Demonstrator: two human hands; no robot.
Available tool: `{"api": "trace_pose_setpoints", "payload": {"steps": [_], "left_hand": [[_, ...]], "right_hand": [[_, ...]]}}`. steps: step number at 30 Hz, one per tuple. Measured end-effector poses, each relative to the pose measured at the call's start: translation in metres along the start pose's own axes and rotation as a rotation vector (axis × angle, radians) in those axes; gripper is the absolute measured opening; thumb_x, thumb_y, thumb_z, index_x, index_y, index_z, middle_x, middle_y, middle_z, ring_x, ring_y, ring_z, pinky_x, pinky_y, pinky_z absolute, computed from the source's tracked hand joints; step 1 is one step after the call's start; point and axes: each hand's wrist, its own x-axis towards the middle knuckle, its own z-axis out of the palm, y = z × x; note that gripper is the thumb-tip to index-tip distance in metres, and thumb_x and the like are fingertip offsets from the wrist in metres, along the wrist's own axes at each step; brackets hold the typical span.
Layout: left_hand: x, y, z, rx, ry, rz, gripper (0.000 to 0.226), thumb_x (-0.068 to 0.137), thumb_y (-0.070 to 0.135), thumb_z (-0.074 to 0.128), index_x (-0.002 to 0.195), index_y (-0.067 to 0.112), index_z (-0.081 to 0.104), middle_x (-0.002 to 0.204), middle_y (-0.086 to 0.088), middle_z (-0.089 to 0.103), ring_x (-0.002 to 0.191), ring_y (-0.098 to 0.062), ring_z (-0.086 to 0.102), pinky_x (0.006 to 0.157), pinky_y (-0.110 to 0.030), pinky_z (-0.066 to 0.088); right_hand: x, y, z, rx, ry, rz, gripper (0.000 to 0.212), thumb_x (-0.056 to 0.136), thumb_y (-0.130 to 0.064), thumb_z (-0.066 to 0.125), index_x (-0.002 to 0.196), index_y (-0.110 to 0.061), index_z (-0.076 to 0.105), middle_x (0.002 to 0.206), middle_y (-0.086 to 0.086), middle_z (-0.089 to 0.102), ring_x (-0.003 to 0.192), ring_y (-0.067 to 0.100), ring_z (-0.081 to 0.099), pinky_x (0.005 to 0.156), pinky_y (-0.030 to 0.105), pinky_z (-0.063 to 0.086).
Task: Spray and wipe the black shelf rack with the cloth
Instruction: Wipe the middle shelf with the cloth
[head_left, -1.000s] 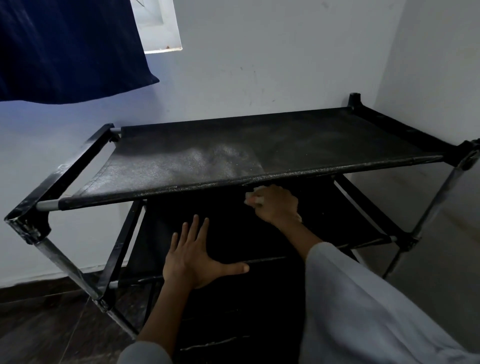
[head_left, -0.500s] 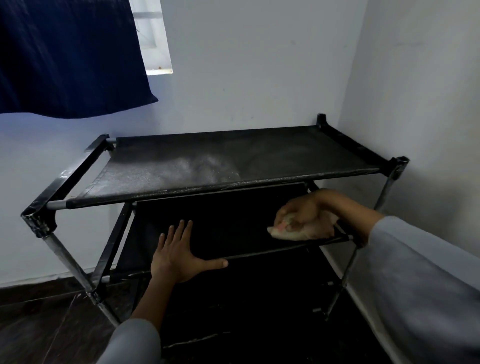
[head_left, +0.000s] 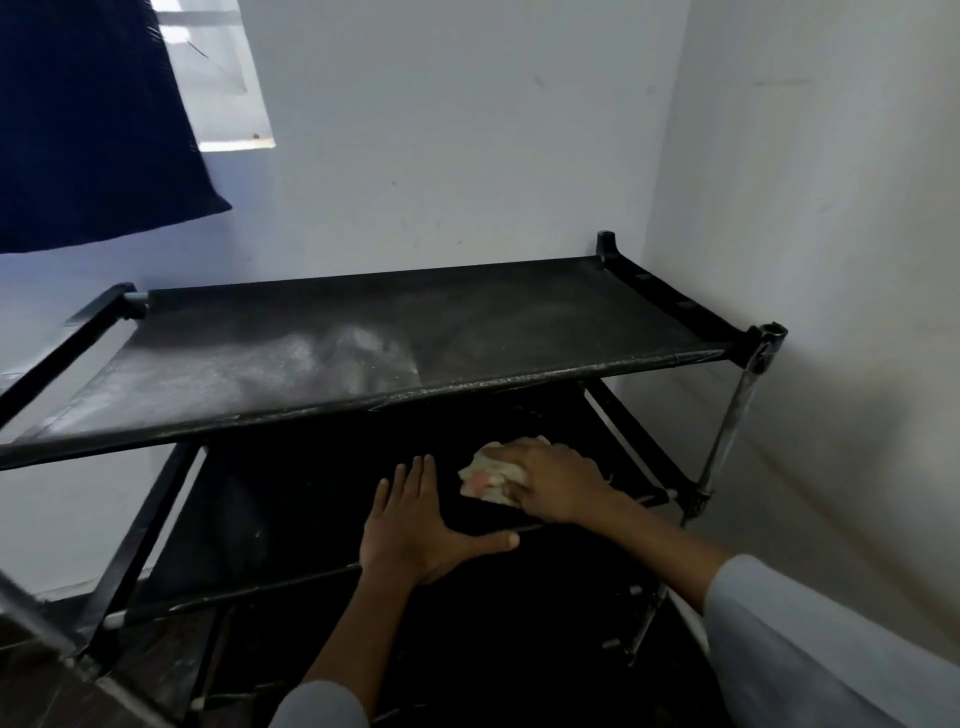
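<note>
My right hand (head_left: 553, 480) has come back leftward along the second shelf (head_left: 322, 499) of the black metal-and-fabric shelf rack (head_left: 363, 353). Half a second ago it was out near the shelf's right end; now it sits just right of the middle, close beside my left hand (head_left: 415, 525). Its fingers are clenched around the crumpled pale cloth with pink patches (head_left: 485, 475), pressing it onto the dark fabric. My left hand has stayed where it was, fingers straight and flat on the shelf, thumb lying along the front edge, bracing the rack.

I judge the right half of this shelf to be covered, with the left half to come. My own braced hand sits right in the cloth's path, so it must shift before the stroke can carry on.

The top shelf (head_left: 249, 374) overhangs closely, leaving little room above my knuckles, and it shows a greyish dusty or wet sheen toward its left and middle, which looks like it wants another pass. The rack stands tight in the corner of the white walls (head_left: 779, 208); a dark blue curtain (head_left: 88, 119) hangs at upper left beside a window (head_left: 228, 93). I see no spray bottle.
</note>
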Motion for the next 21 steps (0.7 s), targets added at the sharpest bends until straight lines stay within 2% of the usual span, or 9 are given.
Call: {"api": "trace_pose_setpoints", "payload": {"steps": [2,4,8,10,13,16,18,21], "left_hand": [[0.000,-0.003,0.001,0.017,0.028,-0.019,0.147,0.037,0.101,0.029,0.152,0.016,-0.005,0.160,0.002,-0.005,0.147,-0.014,-0.006,0.120,-0.036,-0.003],[-0.002,-0.004,0.002,0.046,0.031,-0.024,0.146,0.037,0.101,0.026,0.152,0.016,-0.006,0.160,0.003,-0.005,0.147,-0.013,-0.007,0.120,-0.036,-0.003],[-0.003,-0.005,0.002,0.048,0.031,-0.011,0.144,0.038,0.102,0.026,0.152,0.019,-0.006,0.160,0.005,-0.004,0.146,-0.012,-0.007,0.120,-0.036,-0.004],[-0.003,-0.005,0.003,0.039,0.035,-0.013,0.145,0.038,0.102,0.028,0.152,0.019,-0.005,0.160,0.006,-0.003,0.146,-0.011,-0.007,0.120,-0.036,-0.004],[-0.005,-0.005,0.002,0.023,0.033,-0.024,0.146,0.037,0.101,0.030,0.152,0.019,-0.005,0.160,0.005,-0.003,0.146,-0.011,-0.006,0.120,-0.036,-0.004],[-0.005,-0.004,-0.001,0.011,-0.002,-0.027,0.146,0.037,0.101,0.032,0.152,0.019,-0.006,0.160,0.005,-0.005,0.146,-0.012,-0.007,0.120,-0.038,-0.002],[-0.004,-0.003,-0.002,0.008,-0.014,-0.030,0.146,0.037,0.100,0.032,0.152,0.018,-0.005,0.160,0.004,-0.005,0.147,-0.013,-0.007,0.120,-0.039,-0.002],[-0.003,-0.003,-0.003,0.026,-0.019,-0.012,0.145,0.037,0.100,0.030,0.152,0.017,-0.004,0.160,0.002,-0.005,0.147,-0.014,-0.007,0.120,-0.039,-0.002]], "right_hand": [[0.010,0.005,0.004,-0.104,0.101,0.021,0.059,0.088,-0.032,0.059,0.142,-0.045,0.036,0.141,-0.005,0.044,0.119,0.029,0.048,0.094,0.039,0.044],[0.032,0.010,0.002,-0.188,0.161,0.140,0.060,0.087,-0.028,0.060,0.141,-0.041,0.036,0.140,-0.001,0.043,0.117,0.031,0.048,0.093,0.042,0.043],[0.065,0.008,-0.020,-0.106,0.241,0.402,0.045,0.089,-0.024,0.059,0.133,-0.022,0.048,0.134,0.013,0.051,0.122,0.036,0.049,0.096,0.043,0.042],[0.063,0.006,-0.024,-0.080,0.191,0.364,0.046,0.089,-0.032,0.060,0.134,-0.025,0.050,0.136,0.012,0.051,0.124,0.035,0.048,0.097,0.043,0.041],[0.034,0.001,-0.040,-0.063,-0.034,0.194,0.048,0.081,-0.056,0.063,0.126,-0.042,0.056,0.132,-0.001,0.058,0.122,0.027,0.054,0.097,0.037,0.044],[-0.007,-0.001,-0.058,-0.148,-0.319,0.108,0.045,0.086,-0.043,0.060,0.129,-0.049,0.051,0.132,-0.007,0.058,0.119,0.021,0.056,0.095,0.032,0.046],[-0.024,0.000,-0.057,-0.211,-0.318,0.075,0.049,0.087,-0.042,0.059,0.134,-0.050,0.046,0.136,-0.008,0.053,0.121,0.020,0.054,0.097,0.034,0.045],[-0.024,0.000,-0.048,-0.186,-0.209,0.095,0.053,0.084,-0.044,0.062,0.134,-0.050,0.045,0.136,-0.007,0.053,0.122,0.021,0.053,0.100,0.039,0.043]]}}
